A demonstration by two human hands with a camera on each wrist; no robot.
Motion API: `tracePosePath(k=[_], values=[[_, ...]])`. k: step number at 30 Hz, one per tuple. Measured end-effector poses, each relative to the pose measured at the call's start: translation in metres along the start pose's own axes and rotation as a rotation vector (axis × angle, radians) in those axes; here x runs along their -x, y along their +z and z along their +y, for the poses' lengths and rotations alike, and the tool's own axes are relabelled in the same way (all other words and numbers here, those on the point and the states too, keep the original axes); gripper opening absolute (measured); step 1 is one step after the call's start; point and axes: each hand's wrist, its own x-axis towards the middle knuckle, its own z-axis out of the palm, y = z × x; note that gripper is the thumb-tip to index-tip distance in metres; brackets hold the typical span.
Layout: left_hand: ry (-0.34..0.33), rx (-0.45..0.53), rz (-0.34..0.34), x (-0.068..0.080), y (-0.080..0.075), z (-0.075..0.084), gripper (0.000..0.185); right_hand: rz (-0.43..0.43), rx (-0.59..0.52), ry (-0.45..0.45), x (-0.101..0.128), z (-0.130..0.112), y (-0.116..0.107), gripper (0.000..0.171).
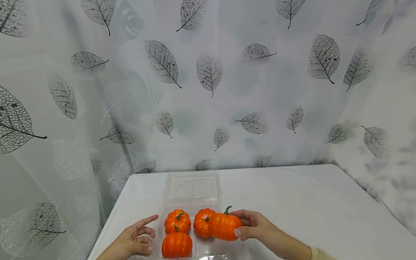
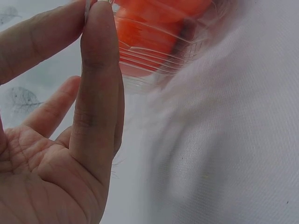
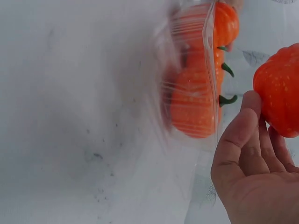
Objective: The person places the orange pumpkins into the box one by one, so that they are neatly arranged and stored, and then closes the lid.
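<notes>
My right hand (image 1: 255,225) holds a small orange toy pumpkin (image 1: 224,226) with a green stem, thumb in front and fingers behind. The same pumpkin (image 3: 282,91) shows at the right edge of the right wrist view, raised beside the box. Below it is a clear plastic clamshell box (image 1: 208,249) with three more pumpkins inside, two on the left side and one pumpkin (image 1: 202,221) on the right, partly covered by the held one. At the box's left rim, my left hand (image 1: 134,240) pinches the plastic edge between thumb and a finger; its index finger points out.
The box's open lid (image 1: 193,186) lies back flat on the white table (image 1: 286,202). A pale curtain (image 1: 208,108) printed with leaves hangs behind the table and along both sides.
</notes>
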Motion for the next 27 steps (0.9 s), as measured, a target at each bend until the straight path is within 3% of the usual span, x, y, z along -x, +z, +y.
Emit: tracePosePath(k=[11,20,27], values=[[0.003,0.028,-0.012,0.000,0.001,0.000,0.072,0.066,0.136,0.005,-0.011,-0.001,0.019,0.043],[0.000,0.028,-0.004,0.000,0.001,0.001,0.072,0.044,0.300,-0.085,-0.016,0.008,0.031,0.041],[-0.002,0.024,0.002,0.000,0.000,-0.001,0.071,0.051,0.420,-0.098,-0.016,0.012,0.040,0.040]])
